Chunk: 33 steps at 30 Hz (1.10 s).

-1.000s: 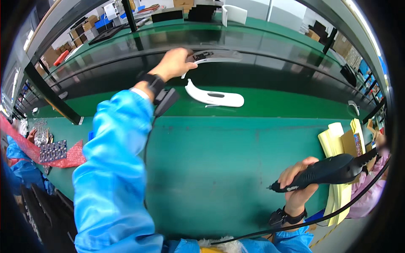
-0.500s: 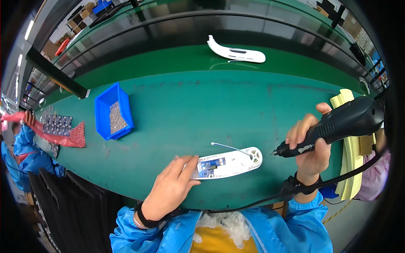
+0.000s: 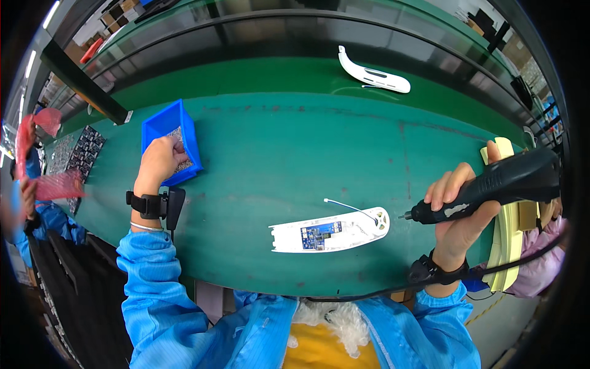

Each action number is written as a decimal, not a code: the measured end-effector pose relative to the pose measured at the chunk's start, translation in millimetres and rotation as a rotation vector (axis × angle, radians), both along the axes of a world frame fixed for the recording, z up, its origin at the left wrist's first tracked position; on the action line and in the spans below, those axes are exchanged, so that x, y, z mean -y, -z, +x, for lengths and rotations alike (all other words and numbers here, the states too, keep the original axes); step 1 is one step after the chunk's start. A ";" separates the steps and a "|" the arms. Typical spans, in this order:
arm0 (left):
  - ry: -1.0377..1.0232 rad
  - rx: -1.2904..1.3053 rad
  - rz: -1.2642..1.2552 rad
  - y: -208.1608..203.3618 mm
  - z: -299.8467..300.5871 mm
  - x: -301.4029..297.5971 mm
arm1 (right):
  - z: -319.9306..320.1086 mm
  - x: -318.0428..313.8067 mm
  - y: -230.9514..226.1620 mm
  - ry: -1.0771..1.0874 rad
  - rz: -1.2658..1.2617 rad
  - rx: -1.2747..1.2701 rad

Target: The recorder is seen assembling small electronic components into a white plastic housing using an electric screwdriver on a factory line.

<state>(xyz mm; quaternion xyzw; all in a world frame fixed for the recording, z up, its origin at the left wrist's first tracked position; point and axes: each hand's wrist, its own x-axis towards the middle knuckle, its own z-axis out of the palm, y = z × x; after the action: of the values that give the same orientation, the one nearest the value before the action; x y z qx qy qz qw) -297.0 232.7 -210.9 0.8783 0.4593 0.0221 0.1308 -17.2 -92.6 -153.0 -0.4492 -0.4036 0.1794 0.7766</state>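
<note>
My right hand point(image 3: 462, 212) is wrapped round a black electric screwdriver point(image 3: 491, 184), its bit pointing left, a little right of a white plastic housing point(image 3: 284, 238). The housing lies open side up on the table. A blue circuit board point(image 3: 321, 236) sits inside it, and a thin white cable point(image 3: 350, 209) rises from its rounded right end. My left hand point(image 3: 161, 161) dips into a blue bin point(image 3: 195, 150) of small metal pieces, probably screws point(image 3: 184, 165). Its fingers are bent together among them; what they pinch is too small to make out.
A curved white shell point(image 3: 375, 79) lies at the back of the green table point(image 3: 283, 154). Yellow sheets point(image 3: 507, 246) are stacked at the right edge. On the left another person handles pink bubble wrap point(image 3: 58, 184) beside dark circuit boards point(image 3: 86, 150). The screwdriver's black cord point(image 3: 381, 292) runs along the front.
My left hand has let go of the housing and moved left and away into the blue bin. My right hand still holds the screwdriver in about the same place. The bubble wrap has shifted.
</note>
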 end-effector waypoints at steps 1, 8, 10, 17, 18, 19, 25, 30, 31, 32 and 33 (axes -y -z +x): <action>0.002 0.001 -0.007 -0.9 0.4 2.1 | -4.2 -1.2 -1.1 0.041 -0.031 -0.024; 0.046 0.189 0.293 -0.1 -7.2 10.6 | -22.4 -16.8 -3.1 0.022 -0.049 -0.075; -0.021 0.230 0.181 -5.6 -9.6 11.2 | -32.9 -27.7 -2.0 0.049 0.013 -0.062; 0.170 0.561 0.289 -37.6 5.3 56.7 | -45.0 -32.8 -7.2 -0.137 0.067 -0.091; 0.150 0.592 0.112 -51.3 13.3 84.6 | -47.9 -34.5 -8.1 -0.139 0.063 -0.096; 0.249 0.657 0.088 -52.5 18.3 110.3 | -51.3 -37.3 -7.8 -0.181 0.092 -0.090; 0.585 0.889 -0.108 -30.7 50.0 190.0 | -74.8 -48.4 -19.7 -0.358 0.165 -0.097; 0.498 0.888 -0.290 -18.6 54.6 202.1 | -80.0 -52.1 -18.4 -0.428 0.149 -0.056; 0.509 0.865 -0.304 -18.5 53.9 202.4 | -80.8 -53.1 -18.3 -0.448 0.147 -0.052; 0.521 0.843 -0.318 -18.4 53.7 202.7 | -81.3 -53.3 -17.7 -0.447 0.147 -0.052; 0.522 0.843 -0.317 -18.8 53.8 202.7 | -81.7 -53.6 -16.8 -0.460 0.153 -0.053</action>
<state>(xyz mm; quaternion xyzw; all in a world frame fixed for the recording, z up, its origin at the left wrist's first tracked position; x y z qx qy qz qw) -243.2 30.0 -192.1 0.8478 0.1302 0.2707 0.4370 -98.9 -39.0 -136.1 -0.2803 -0.4873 0.3320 0.7575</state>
